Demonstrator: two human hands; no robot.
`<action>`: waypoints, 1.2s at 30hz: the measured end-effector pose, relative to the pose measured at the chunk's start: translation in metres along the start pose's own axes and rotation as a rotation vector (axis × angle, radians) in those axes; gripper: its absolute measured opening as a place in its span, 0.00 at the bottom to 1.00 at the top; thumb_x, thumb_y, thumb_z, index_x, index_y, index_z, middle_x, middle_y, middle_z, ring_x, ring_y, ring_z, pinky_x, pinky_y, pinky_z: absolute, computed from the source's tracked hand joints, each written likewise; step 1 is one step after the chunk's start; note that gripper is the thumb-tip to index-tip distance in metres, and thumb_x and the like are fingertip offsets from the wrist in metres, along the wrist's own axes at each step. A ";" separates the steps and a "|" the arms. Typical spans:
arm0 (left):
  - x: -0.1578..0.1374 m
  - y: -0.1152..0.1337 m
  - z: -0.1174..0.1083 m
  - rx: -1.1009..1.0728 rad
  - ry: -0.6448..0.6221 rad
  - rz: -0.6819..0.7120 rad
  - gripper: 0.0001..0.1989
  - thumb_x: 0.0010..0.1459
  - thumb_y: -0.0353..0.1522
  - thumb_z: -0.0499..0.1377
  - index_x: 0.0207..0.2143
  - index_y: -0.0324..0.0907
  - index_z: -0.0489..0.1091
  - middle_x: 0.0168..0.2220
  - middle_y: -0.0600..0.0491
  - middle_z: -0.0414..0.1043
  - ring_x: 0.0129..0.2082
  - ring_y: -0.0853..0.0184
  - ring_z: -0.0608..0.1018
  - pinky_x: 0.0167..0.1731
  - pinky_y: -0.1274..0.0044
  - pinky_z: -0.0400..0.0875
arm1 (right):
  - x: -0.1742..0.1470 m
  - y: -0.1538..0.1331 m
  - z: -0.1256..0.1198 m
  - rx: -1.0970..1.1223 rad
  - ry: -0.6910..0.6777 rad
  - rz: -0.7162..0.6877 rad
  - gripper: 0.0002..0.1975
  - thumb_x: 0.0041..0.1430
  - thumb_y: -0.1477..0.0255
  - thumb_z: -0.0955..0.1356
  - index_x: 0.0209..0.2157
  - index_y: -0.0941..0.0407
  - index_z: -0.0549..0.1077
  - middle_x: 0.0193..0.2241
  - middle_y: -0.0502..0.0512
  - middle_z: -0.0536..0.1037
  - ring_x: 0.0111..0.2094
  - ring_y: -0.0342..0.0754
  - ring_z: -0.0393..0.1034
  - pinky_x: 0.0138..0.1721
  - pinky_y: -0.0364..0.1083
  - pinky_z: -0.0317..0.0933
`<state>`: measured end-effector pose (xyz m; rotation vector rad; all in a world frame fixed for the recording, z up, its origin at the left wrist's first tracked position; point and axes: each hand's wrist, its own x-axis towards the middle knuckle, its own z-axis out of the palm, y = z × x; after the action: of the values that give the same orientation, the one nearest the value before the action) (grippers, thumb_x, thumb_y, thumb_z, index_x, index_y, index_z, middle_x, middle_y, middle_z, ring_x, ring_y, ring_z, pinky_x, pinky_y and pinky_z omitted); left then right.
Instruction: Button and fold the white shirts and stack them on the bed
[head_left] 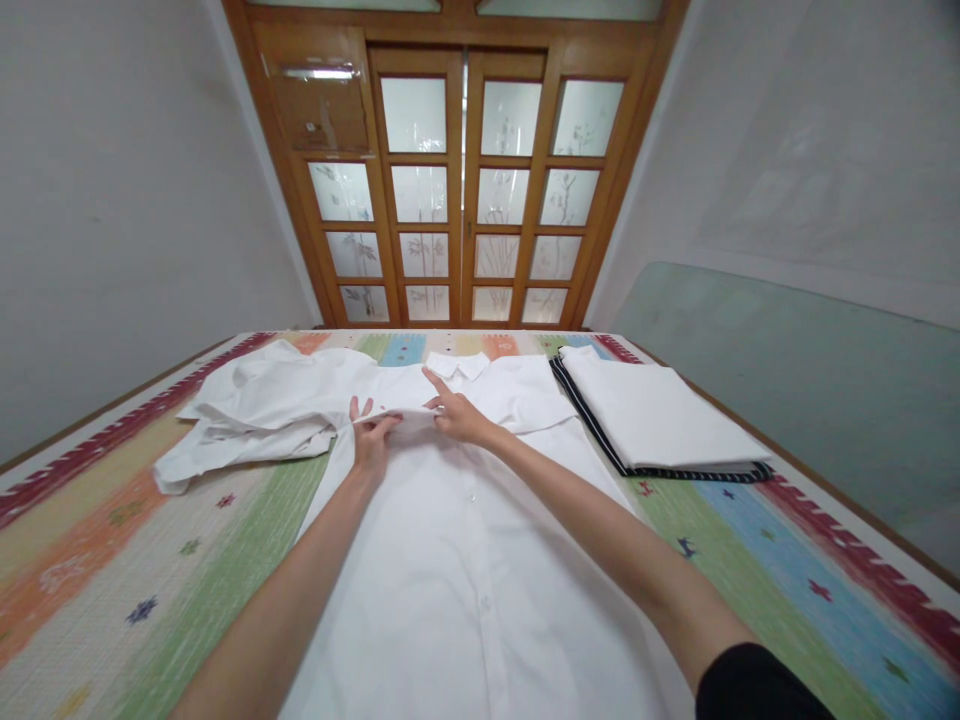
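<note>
A white button-up shirt (pixel 480 580) lies spread out before me, its collar (pixel 459 367) at the far end and its button placket running toward me. My left hand (pixel 371 435) pinches the shirt's fabric left of the placket, below the collar. Just to the right, my right hand (pixel 455 410) grips the same raised fold between thumb and fingers, with the index finger stretched toward the collar. Between the two hands the cloth is lifted slightly. Off to the left lies a crumpled white sleeve (pixel 262 400) of the shirt.
At the right is a folded stack of white cloth (pixel 667 415) with a black striped piece beneath it. Everything rests on a colourful striped cover (pixel 187 570). A pale green panel (pixel 787 340) stands along the right side. Wooden glazed doors (pixel 465 190) stand beyond the far edge.
</note>
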<state>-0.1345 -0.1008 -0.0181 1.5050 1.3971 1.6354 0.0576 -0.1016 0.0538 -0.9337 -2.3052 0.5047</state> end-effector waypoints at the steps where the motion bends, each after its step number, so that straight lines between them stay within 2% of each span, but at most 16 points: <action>1: 0.003 0.002 -0.005 -0.054 0.025 -0.040 0.41 0.49 0.33 0.58 0.65 0.51 0.45 0.60 0.43 0.63 0.45 0.63 0.77 0.42 0.71 0.74 | -0.003 0.004 -0.002 -0.010 -0.013 0.002 0.44 0.48 0.88 0.63 0.66 0.61 0.46 0.45 0.54 0.79 0.45 0.47 0.71 0.48 0.45 0.62; 2: 0.005 0.005 -0.009 -0.116 0.045 -0.077 0.39 0.46 0.33 0.60 0.62 0.48 0.54 0.56 0.44 0.67 0.41 0.64 0.78 0.41 0.71 0.74 | -0.006 0.009 -0.004 -0.038 -0.025 0.006 0.41 0.49 0.86 0.64 0.65 0.60 0.50 0.47 0.54 0.78 0.46 0.48 0.70 0.49 0.46 0.62; 4: 0.008 0.012 -0.016 -0.150 0.061 -0.113 0.29 0.41 0.35 0.64 0.49 0.41 0.69 0.44 0.47 0.76 0.35 0.64 0.78 0.38 0.73 0.73 | -0.014 0.020 -0.010 -0.127 -0.045 0.026 0.39 0.49 0.84 0.66 0.63 0.60 0.55 0.51 0.57 0.75 0.50 0.51 0.68 0.52 0.48 0.61; 6: 0.009 0.017 -0.020 -0.084 0.101 -0.136 0.19 0.38 0.38 0.65 0.34 0.38 0.74 0.32 0.51 0.76 0.31 0.65 0.76 0.32 0.77 0.71 | -0.025 0.032 -0.016 -0.226 -0.070 0.077 0.38 0.49 0.83 0.68 0.63 0.60 0.57 0.54 0.61 0.73 0.53 0.53 0.66 0.54 0.50 0.59; 8: 0.009 0.021 -0.020 -0.043 0.181 -0.176 0.16 0.37 0.40 0.66 0.27 0.38 0.73 0.25 0.54 0.73 0.27 0.66 0.74 0.26 0.79 0.67 | -0.036 0.044 -0.023 -0.300 -0.098 0.134 0.36 0.52 0.78 0.69 0.63 0.60 0.59 0.57 0.64 0.70 0.56 0.55 0.64 0.56 0.52 0.57; 11: 0.010 0.025 -0.019 -0.124 0.232 -0.226 0.17 0.36 0.39 0.65 0.29 0.38 0.73 0.25 0.55 0.73 0.26 0.68 0.73 0.25 0.79 0.66 | -0.053 0.061 -0.030 -0.359 -0.103 0.222 0.29 0.62 0.66 0.66 0.62 0.60 0.60 0.60 0.67 0.65 0.61 0.57 0.58 0.61 0.55 0.52; 14: 0.015 0.030 -0.023 -0.245 0.228 -0.305 0.22 0.33 0.35 0.64 0.36 0.38 0.74 0.26 0.56 0.73 0.25 0.69 0.73 0.25 0.80 0.66 | -0.070 0.075 -0.035 -0.410 -0.110 0.297 0.28 0.69 0.61 0.57 0.63 0.62 0.59 0.64 0.67 0.60 0.66 0.59 0.48 0.63 0.58 0.46; 18: 0.020 0.043 -0.036 -0.254 0.082 -0.416 0.32 0.31 0.33 0.60 0.45 0.37 0.73 0.20 0.60 0.67 0.18 0.73 0.67 0.18 0.82 0.59 | -0.088 0.090 -0.039 -0.519 -0.122 0.403 0.30 0.70 0.60 0.49 0.67 0.61 0.52 0.68 0.64 0.49 0.69 0.60 0.38 0.64 0.60 0.41; 22: 0.022 0.055 -0.051 -0.047 -0.193 -0.534 0.33 0.29 0.30 0.58 0.45 0.37 0.73 0.16 0.62 0.62 0.16 0.74 0.61 0.16 0.83 0.52 | -0.099 0.099 -0.042 -0.596 -0.169 0.503 0.34 0.69 0.57 0.49 0.68 0.65 0.47 0.68 0.66 0.46 0.68 0.60 0.39 0.65 0.57 0.40; 24: 0.022 0.060 -0.058 0.083 -0.403 -0.596 0.30 0.29 0.29 0.58 0.42 0.38 0.75 0.18 0.60 0.65 0.18 0.72 0.64 0.16 0.82 0.53 | -0.099 0.100 -0.043 -0.620 -0.176 0.520 0.34 0.69 0.55 0.51 0.67 0.63 0.50 0.68 0.64 0.48 0.68 0.61 0.41 0.65 0.57 0.40; 26: 0.021 0.066 -0.063 0.188 -0.595 -0.628 0.28 0.29 0.30 0.59 0.40 0.39 0.76 0.20 0.59 0.68 0.20 0.70 0.67 0.17 0.82 0.56 | -0.096 0.098 -0.044 -0.640 -0.149 0.532 0.32 0.69 0.55 0.52 0.65 0.61 0.56 0.67 0.63 0.54 0.66 0.61 0.47 0.64 0.57 0.42; 28: 0.021 0.070 -0.067 0.275 -0.695 -0.613 0.27 0.30 0.30 0.60 0.39 0.40 0.76 0.21 0.58 0.69 0.21 0.69 0.69 0.18 0.81 0.58 | -0.087 0.096 -0.046 -0.654 -0.105 0.523 0.27 0.70 0.59 0.51 0.59 0.61 0.64 0.61 0.64 0.64 0.62 0.57 0.56 0.62 0.54 0.47; 31: 0.022 0.073 -0.069 0.378 -0.699 -0.538 0.26 0.30 0.31 0.61 0.39 0.40 0.76 0.24 0.57 0.70 0.23 0.68 0.70 0.19 0.80 0.60 | -0.070 0.095 -0.051 -0.674 -0.056 0.483 0.22 0.71 0.67 0.51 0.53 0.62 0.68 0.53 0.64 0.73 0.56 0.52 0.63 0.58 0.49 0.51; 33: 0.023 0.072 -0.068 0.418 -0.659 -0.503 0.26 0.31 0.32 0.61 0.39 0.40 0.76 0.23 0.57 0.69 0.23 0.68 0.70 0.20 0.80 0.60 | -0.057 0.097 -0.056 -0.694 -0.080 0.492 0.21 0.71 0.69 0.52 0.54 0.60 0.67 0.53 0.63 0.72 0.56 0.51 0.64 0.56 0.48 0.54; 36: 0.022 0.064 -0.063 0.404 -0.560 -0.451 0.26 0.34 0.32 0.59 0.41 0.40 0.76 0.19 0.60 0.66 0.20 0.70 0.67 0.20 0.80 0.57 | -0.040 0.105 -0.066 -0.719 -0.187 0.538 0.19 0.69 0.72 0.54 0.54 0.57 0.67 0.55 0.62 0.71 0.54 0.54 0.65 0.50 0.49 0.60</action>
<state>-0.1821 -0.1244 0.0573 1.5426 1.6257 0.6178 0.1754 -0.0513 0.0314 -1.9460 -2.4215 -0.0680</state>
